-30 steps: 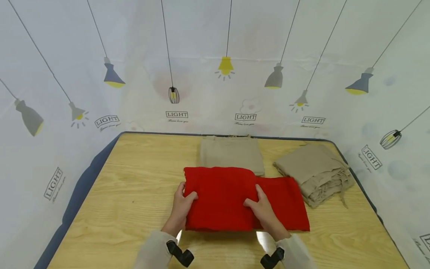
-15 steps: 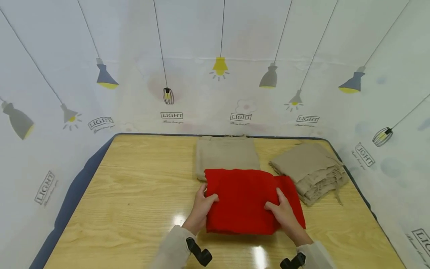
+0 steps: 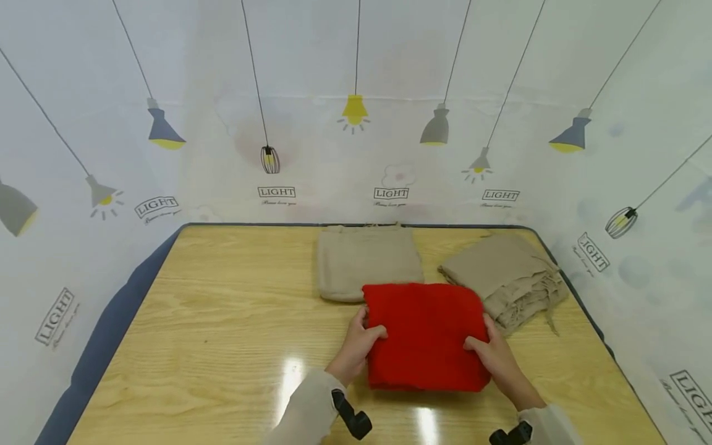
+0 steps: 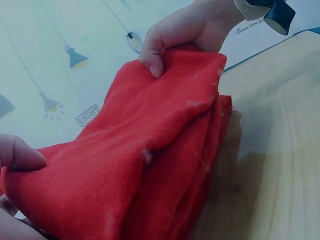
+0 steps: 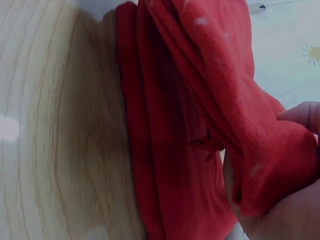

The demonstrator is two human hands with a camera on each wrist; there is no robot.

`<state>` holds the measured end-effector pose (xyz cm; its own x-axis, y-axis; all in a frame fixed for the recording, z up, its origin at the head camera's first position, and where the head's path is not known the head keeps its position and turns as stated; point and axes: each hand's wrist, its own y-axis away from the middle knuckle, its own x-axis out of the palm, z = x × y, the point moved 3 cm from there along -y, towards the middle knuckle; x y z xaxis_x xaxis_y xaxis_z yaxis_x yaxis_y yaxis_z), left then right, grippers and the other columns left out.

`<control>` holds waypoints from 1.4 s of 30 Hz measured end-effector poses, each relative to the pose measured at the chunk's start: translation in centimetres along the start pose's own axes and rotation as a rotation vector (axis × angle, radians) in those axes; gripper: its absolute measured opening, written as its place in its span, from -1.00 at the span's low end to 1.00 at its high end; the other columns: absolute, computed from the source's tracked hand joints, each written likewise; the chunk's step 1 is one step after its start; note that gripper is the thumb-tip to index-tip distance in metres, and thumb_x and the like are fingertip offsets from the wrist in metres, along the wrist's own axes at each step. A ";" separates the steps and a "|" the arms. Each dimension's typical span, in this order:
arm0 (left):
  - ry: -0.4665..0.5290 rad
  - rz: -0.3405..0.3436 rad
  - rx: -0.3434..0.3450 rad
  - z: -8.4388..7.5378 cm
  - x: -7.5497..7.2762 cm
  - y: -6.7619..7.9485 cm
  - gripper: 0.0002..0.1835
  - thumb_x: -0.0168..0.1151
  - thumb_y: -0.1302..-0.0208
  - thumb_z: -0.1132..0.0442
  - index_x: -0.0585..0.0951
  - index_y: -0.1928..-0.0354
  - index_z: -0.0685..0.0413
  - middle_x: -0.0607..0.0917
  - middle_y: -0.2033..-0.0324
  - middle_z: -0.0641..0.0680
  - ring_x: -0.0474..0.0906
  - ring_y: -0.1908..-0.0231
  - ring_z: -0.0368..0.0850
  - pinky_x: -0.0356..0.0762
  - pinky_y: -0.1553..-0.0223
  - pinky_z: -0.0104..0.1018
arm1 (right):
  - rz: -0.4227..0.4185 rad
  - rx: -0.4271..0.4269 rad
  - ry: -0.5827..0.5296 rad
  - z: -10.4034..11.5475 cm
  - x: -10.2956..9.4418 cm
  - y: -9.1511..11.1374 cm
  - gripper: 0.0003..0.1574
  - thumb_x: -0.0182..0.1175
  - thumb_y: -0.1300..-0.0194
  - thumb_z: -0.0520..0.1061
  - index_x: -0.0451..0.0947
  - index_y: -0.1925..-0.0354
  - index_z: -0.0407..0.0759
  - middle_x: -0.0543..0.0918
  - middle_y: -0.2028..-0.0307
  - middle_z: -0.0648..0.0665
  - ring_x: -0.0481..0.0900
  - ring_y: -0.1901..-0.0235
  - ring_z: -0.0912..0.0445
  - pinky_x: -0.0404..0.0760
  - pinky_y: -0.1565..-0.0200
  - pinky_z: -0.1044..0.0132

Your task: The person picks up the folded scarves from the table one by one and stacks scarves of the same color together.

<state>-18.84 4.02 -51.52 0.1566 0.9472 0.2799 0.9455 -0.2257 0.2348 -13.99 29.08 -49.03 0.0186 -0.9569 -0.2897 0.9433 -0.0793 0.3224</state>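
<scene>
Both forearms enter from the lower edge of the head view and converge on a folded red cloth (image 3: 425,337), near the middle of the worktop (image 3: 222,309). The left hand (image 3: 356,346) pinches its left side and the right hand (image 3: 495,353) its right side, each thumb lying on the upper face, with the other fingers curled beneath and largely hidden. Behind lie two beige cloths (image 3: 367,262) (image 3: 506,275); the red cloth covers the near edge of the left-hand one. In the right wrist view, further red layers appear below the gripped fold; whether they form a separate piece cannot be told. Each wrist view crops its own hand at the frame edge.
</scene>
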 end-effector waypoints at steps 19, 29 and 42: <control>-0.105 0.026 -0.039 2.1 2.0 -1.1 -0.74 0.17 -0.10 0.45 0.38 0.17 0.21 0.56 0.24 0.13 0.51 0.27 -0.08 0.45 0.25 -0.24 | -0.019 0.008 0.036 -2.8 -3.1 -0.7 0.01 0.02 -0.23 -0.35 -0.22 -0.53 -0.23 0.14 -0.34 -0.45 0.28 -0.19 -0.28 0.44 0.01 0.05; -0.167 0.006 -0.046 2.6 1.4 -1.4 -0.75 0.16 -0.17 0.45 0.37 0.13 0.27 0.55 0.25 0.16 0.49 0.29 -0.06 0.44 0.25 -0.23 | -0.019 0.037 0.027 -3.2 -3.0 -1.4 0.03 0.02 -0.25 -0.28 -0.28 -0.52 -0.28 0.11 -0.36 -0.49 0.24 -0.23 -0.34 0.40 -0.07 -0.04; -0.202 -0.094 -0.083 2.5 1.2 -1.0 -0.80 0.23 -0.19 0.35 0.40 0.23 0.19 0.45 0.47 0.02 0.37 0.47 -0.14 0.32 0.47 -0.34 | -0.032 0.073 0.129 -3.4 -3.7 -1.9 -0.26 0.05 -0.42 -0.06 0.03 -0.33 -0.47 0.34 -0.17 -0.51 0.50 0.00 -0.21 0.55 0.11 0.08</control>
<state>-18.90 5.97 -53.79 0.1313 0.9893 0.0632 0.9331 -0.1448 0.3293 -14.75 33.69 -51.65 0.0356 -0.9103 -0.4125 0.9177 -0.1337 0.3742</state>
